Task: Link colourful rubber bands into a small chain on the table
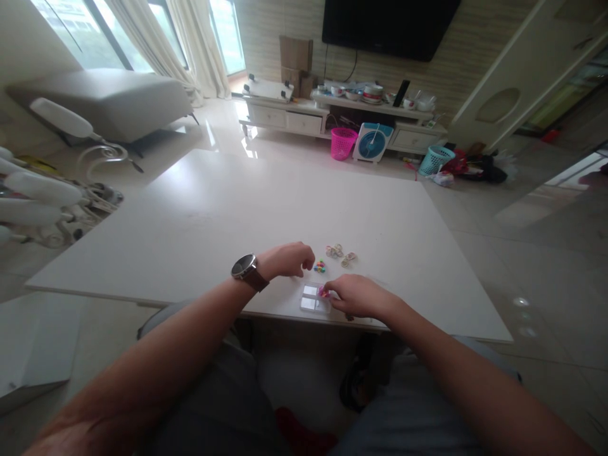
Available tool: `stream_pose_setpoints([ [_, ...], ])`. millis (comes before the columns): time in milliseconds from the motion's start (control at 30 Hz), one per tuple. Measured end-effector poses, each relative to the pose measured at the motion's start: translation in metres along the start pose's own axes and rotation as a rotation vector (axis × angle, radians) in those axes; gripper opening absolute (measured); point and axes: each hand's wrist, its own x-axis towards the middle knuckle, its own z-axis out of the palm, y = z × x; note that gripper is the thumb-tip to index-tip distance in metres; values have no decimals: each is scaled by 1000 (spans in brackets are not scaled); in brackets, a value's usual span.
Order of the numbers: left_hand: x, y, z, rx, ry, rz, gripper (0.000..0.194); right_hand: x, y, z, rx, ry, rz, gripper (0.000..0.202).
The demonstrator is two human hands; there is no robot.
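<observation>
A clear plastic box (310,304) with several compartments lies near the front edge of the white table (266,209). My right hand (356,296) reaches over its right side, fingers bent and closed at the tips. Small pink pieces (323,292) are at those fingertips, in the upper right compartment; what the fingers grip is too small to tell. Beside a little pile of multicoloured pieces (320,266) is my left hand (295,258), fingers curled in and their tips mostly hidden. Farther back lie pale, loop-like items (335,251) in loose clusters.
A small dark item (349,318) lies by the table edge under my right hand. Across the room, a low cabinet (304,122) carries bowls, with a pink basket (342,143) and a blue fan (372,142) before it. White-padded chairs (42,190) stand at left.
</observation>
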Motion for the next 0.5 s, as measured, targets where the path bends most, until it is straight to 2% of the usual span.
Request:
stream_pose_setpoints([
  [167, -4, -6, -5, 92, -129, -186, 29, 3, 0, 5, 24, -33, -29, 33],
  [300, 1, -1, 3, 117, -226, -233, 30, 4, 1, 4, 19, -9, -33, 34],
  [433, 6, 0, 15, 154, -179, -171, 17, 2, 1, 0, -13, 29, -18, 35],
  [500, 7, -1, 18, 127, -143, -126, 19, 1, 3, -1, -9, 47, -13, 34],
])
